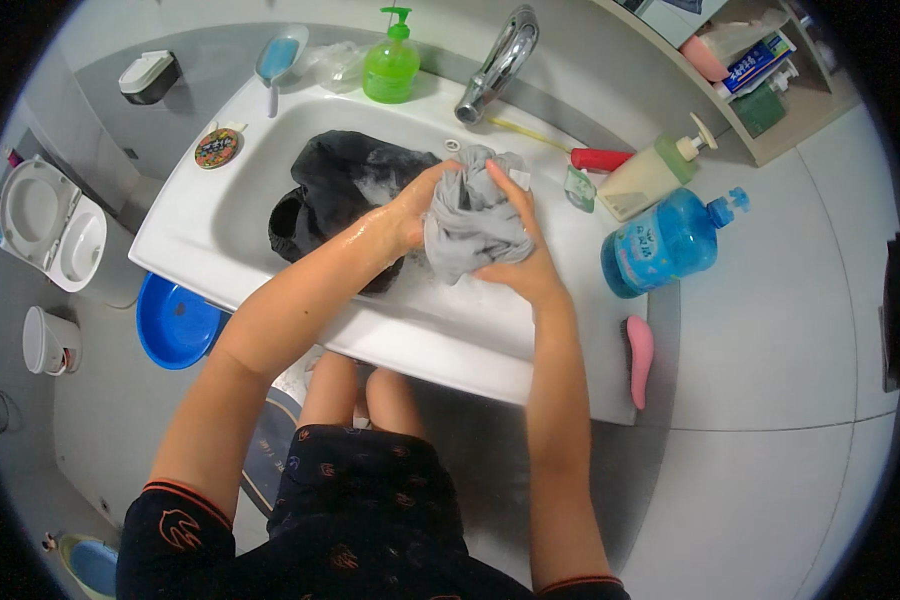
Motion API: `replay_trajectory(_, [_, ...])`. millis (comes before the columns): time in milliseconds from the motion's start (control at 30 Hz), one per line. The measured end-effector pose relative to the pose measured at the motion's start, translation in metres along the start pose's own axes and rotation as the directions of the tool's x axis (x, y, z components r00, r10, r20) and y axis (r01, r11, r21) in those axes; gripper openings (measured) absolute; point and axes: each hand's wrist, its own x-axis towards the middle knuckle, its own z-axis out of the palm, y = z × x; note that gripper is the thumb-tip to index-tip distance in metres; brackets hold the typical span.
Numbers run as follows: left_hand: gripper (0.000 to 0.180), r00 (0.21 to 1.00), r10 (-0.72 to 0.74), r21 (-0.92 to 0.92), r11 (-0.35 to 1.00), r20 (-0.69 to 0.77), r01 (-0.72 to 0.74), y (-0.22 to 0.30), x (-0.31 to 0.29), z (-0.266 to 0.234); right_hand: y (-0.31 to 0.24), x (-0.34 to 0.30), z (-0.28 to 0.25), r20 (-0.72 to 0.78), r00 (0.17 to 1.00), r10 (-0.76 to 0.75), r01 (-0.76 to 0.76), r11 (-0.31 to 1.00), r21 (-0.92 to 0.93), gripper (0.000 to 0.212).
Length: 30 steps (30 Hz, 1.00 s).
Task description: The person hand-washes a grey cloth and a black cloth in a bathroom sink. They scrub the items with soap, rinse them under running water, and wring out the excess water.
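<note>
Between both hands I hold a bunched grey cloth, wet-looking and crumpled, above the right part of the white sink basin. My left hand grips its left side, wet with some suds on the wrist. On the opposite side my right hand wraps round it, thumb below and fingers over the upper edge. A soaked black garment lies in the basin to the left, with foam on it. Past the cloth, the chrome faucet leans over the back rim.
Along the back rim stand a green pump bottle and a scoop with blue powder. On the right are a cream pump bottle, a blue bottle and a pink hairbrush. A blue basin and toilet sit left.
</note>
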Motion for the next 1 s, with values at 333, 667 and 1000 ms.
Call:
replay_trajectory(333, [0.024,0.877,0.478,0.493,0.751,0.054,-0.44,-0.007,0.002,-0.016,0.034,0.003,0.03,-0.44,0.892,0.105,-0.032,0.985,0.169,0.056])
replay_trajectory(667, [0.032,0.599,0.62,0.858,-0.431,0.507,-0.28,-0.028,-0.002,0.02,0.046,0.011,0.024,-0.199,0.646,0.737,-0.149,0.378,0.914,0.052])
replay_trajectory(1000, [0.031,0.779,0.525,0.931,-0.076,0.343,-0.358,-0.022,-0.002,0.016,0.043,0.007,-0.001,-0.243,0.637,0.732,-0.143,0.422,0.895,0.042])
